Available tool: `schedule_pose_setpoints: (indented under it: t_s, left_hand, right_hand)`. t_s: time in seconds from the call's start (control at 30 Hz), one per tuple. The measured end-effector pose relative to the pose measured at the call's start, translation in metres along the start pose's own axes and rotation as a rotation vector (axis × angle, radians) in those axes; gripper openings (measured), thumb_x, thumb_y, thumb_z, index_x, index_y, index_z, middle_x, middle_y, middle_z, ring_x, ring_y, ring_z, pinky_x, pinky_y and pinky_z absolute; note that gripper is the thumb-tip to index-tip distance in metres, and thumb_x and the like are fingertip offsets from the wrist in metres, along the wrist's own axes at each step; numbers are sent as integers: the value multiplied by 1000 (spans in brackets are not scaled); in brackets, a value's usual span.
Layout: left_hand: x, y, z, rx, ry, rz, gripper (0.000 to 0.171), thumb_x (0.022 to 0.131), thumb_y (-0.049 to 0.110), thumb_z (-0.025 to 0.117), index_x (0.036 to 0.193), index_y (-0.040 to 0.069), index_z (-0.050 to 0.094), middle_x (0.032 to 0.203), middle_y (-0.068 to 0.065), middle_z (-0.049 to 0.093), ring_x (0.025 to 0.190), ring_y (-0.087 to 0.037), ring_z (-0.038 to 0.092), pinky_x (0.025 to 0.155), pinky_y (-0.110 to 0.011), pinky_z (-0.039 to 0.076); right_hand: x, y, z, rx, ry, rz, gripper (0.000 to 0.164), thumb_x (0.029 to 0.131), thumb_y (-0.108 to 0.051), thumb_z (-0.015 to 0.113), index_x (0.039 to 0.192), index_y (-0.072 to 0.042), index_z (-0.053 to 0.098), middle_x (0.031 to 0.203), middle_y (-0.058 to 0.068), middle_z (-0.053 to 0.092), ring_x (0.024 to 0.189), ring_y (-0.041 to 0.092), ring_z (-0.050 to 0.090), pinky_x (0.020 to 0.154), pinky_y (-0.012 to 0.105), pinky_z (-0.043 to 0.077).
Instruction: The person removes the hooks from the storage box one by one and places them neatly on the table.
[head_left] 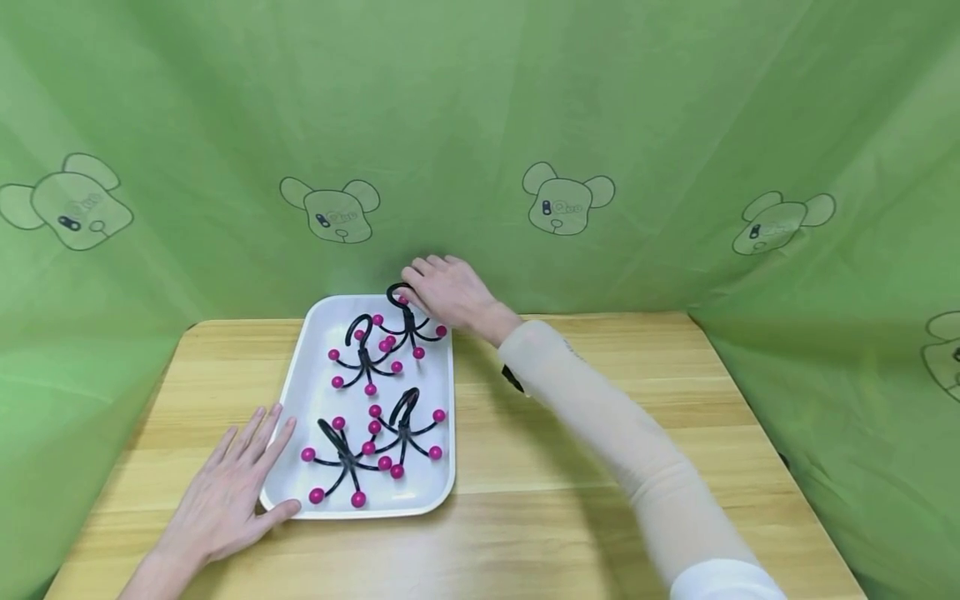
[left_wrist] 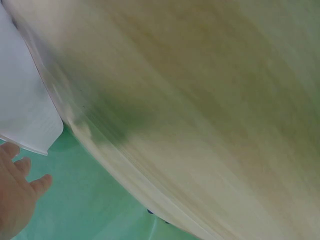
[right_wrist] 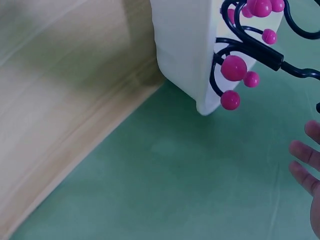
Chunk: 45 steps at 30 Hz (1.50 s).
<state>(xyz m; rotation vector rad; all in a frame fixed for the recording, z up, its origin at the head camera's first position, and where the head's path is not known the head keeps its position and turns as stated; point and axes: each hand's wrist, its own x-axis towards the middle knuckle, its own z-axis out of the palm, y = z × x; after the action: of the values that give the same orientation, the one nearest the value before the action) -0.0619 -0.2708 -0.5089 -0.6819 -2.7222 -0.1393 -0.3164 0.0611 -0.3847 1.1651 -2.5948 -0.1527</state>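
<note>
Several head massagers with black wire prongs, pink ball tips and hooked handles stand in a white tray (head_left: 307, 400). My right hand (head_left: 450, 292) is over the tray's far right corner, at the hooked handle of the far right massager (head_left: 409, 323). In the right wrist view its fingers (right_wrist: 306, 154) are slightly bent and apart, just below the hook; the thumb is hidden there. My left hand (head_left: 228, 500) lies with fingers spread along the tray's left edge, the thumb at the near left corner. One massager (head_left: 345, 458) stands closest to that thumb.
Two more massagers stand in the tray, one at the near right (head_left: 404, 432) and one farther back (head_left: 364, 360). The tray sits on a wooden table (head_left: 585, 467). A green curtain (head_left: 465, 125) with printed bear heads hangs right behind the table and along both sides.
</note>
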Motion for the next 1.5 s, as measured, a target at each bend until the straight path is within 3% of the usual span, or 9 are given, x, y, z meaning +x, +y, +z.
schedule_pose_setpoints:
  t_s: [0.27,0.5,0.97,1.3,1.5]
  left_hand:
    - [0,-1,1,0,-3,-4,107,85,72,65,167,11,31,174,-18,30,169,-21,2,134,-27,-16]
    - [0,-2,0,2,-5,-8,107,86,71,66,167,11,31,174,-18,30,168,-27,11,134,-27,-15]
    - [-1,-4,0,3,-9,-17,107,85,71,66,166,11,32,174,-19,31,167,-30,17,134,-27,-16]
    - [-2,-4,0,7,-7,-16,107,85,70,67,167,11,31,174,-18,30,169,-21,3,134,-27,-15]
    - [-2,-4,0,11,-4,-13,107,85,71,66,167,11,31,174,-18,30,169,-18,-1,134,-26,-16]
  right_hand:
    - [-8,11,-18,-16,42,9,41,113,-47,39,118,-16,65,111,3,72,98,20,68,84,33,59]
    - [-22,21,-32,9,78,10,35,111,-43,48,114,-13,66,107,5,73,95,23,68,81,34,58]
    - [-52,44,-41,13,146,12,32,109,-40,54,111,-11,68,99,6,72,87,23,67,72,33,56]
    - [-77,63,-37,33,127,40,34,110,-39,51,115,-10,68,100,6,72,88,24,67,74,34,57]
    - [-90,68,-29,76,116,35,27,109,-35,55,108,-10,67,94,5,69,82,22,64,72,35,57]
